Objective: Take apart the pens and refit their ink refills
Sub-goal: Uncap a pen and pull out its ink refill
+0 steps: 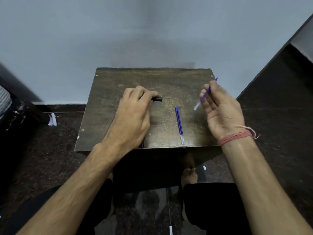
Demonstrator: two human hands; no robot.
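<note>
The small wooden worktop [169,82] slopes toward my lap, so anything round could roll off its near edge. My left hand [133,116] curls around a black pen barrel [157,99], pressed low against the wood. My right hand [218,107], lifted well apart, pinches one blue refill [204,95] loosely; it might slip. Two more refills [179,126] lie between my hands, ends at the near edge.

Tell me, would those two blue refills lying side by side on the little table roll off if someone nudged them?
Probably yes. The two blue refills look thin and round, so a sideways nudge would likely roll them, and their clear ends lie near the wooden table's front edge. They seem light and slightly bendy. The right hand holds a similar refill with just fingertips.
</note>
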